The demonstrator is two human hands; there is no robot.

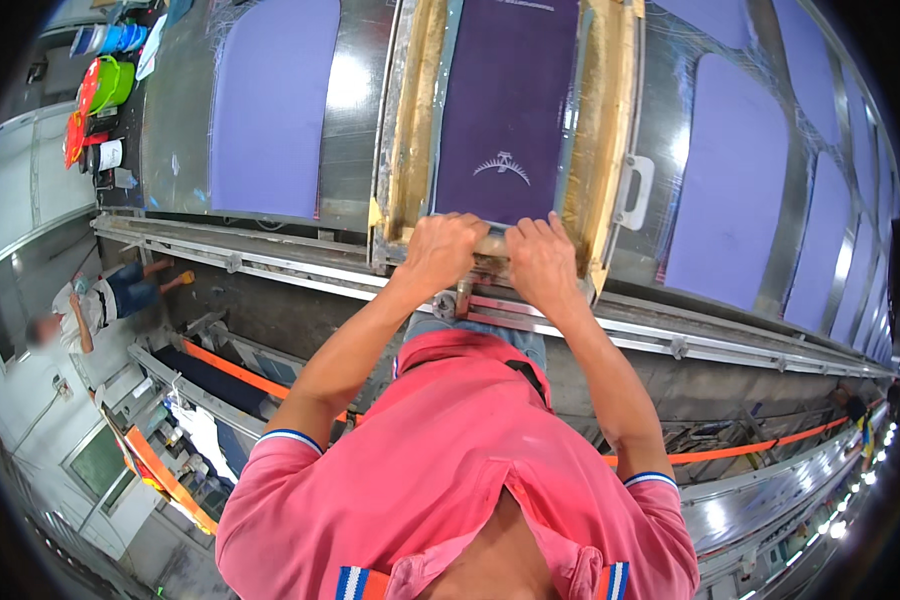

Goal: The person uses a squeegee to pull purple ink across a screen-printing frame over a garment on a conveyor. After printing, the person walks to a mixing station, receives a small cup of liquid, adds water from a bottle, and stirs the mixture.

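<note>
A screen printing frame [610,110] with worn, yellow-stained sides lies across the long table in front of me. Its mesh [503,110] looks dark purple, with a small pale fan-shaped design near my end. My left hand [445,250] is closed over the near edge of the frame, fingers curled onto its top. Beside it, my right hand [543,258] grips the same edge, a short gap away. A strip of the pale near bar shows between the hands; their palms hide the rest. On the frame's right side is a whitish handle [635,192].
Flat lavender panels lie on the table at left [270,110] and right [725,180]. A metal rail [670,348] runs along the table's near edge. At far left stand a green bucket [113,82] and other containers. Another person [100,305] is in the aisle at left.
</note>
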